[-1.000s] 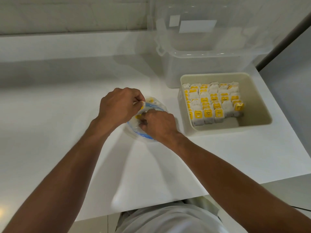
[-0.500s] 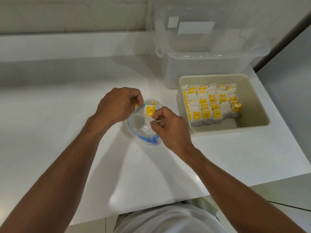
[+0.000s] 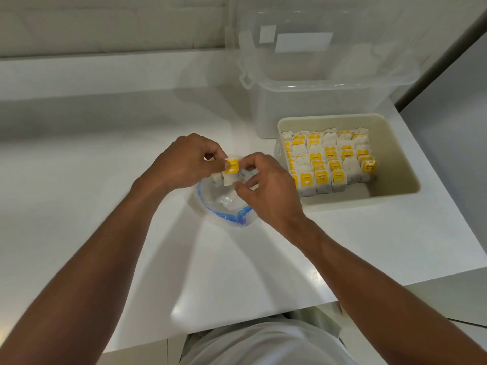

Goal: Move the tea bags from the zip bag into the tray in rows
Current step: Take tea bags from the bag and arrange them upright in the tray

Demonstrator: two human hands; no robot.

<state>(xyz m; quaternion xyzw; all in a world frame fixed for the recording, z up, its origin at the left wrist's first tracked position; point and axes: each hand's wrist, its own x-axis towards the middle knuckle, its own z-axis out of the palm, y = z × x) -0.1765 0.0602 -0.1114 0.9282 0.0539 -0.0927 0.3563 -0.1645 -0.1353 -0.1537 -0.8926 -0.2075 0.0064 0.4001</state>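
Above the open zip bag (image 3: 226,209) on the white desk (image 3: 92,167), a yellow-tagged tea bag (image 3: 231,172), inside the bag a second ago, is now held clear. It is pinched between the left hand (image 3: 181,164) and right hand (image 3: 266,191), fingers curled. The part-filled tray (image 3: 392,167) beside them is judged its next stop.

A white, glossy bench (image 3: 105,180) carries three things. Around its middle lies a clear zip bag (image 3: 224,209) with a blue seal strip, crumpled, its mouth gaping upward. To the right of the bag, near it but apart, a beige rectangular tray (image 3: 395,164) stands flat close to the bench's right edge. Just beyond the tray, on the far side, stands a clear plastic storage box (image 3: 316,109).
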